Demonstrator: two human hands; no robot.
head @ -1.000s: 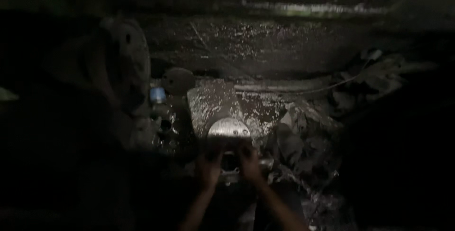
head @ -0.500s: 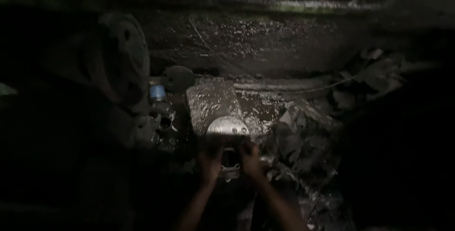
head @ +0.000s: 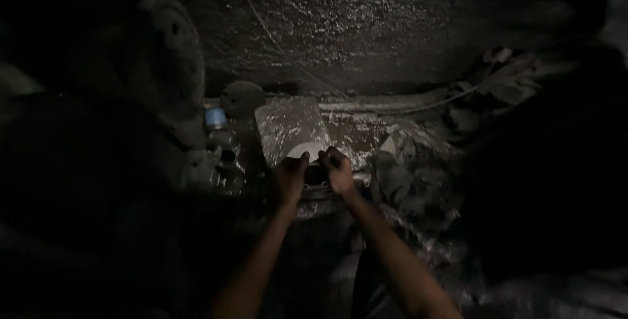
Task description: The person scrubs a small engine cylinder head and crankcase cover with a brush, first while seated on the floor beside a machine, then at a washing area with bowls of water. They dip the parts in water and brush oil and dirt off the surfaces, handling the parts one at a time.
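Two bare hands meet in the middle of a very dark place. The left hand [head: 290,178] and the right hand [head: 339,172] are both on a small dark round part [head: 315,175] that sits between them. This part is just below a shiny grey metal block with a rounded front [head: 293,129], and it seems to touch the block's front end. The fingers of both hands curl around the small part from each side, so each grip looks closed on it, though the dim light makes it hard to be sure how tight.

The small part looks like hard metal. I think it is stiff and will not bend. The block above it shines as if wet or oily, so the part may be slippery. Holding it on both sides, as the hands do, seems the best place to take it.

Left of the shiny block is a little blue cap [head: 215,118]. Farther left of the block stands a big round grey metal disc with holes [head: 171,47]. Right of the block lies a heap of grey crumpled rags [head: 405,168]. Above the block runs a long dark speckled wall [head: 392,31].
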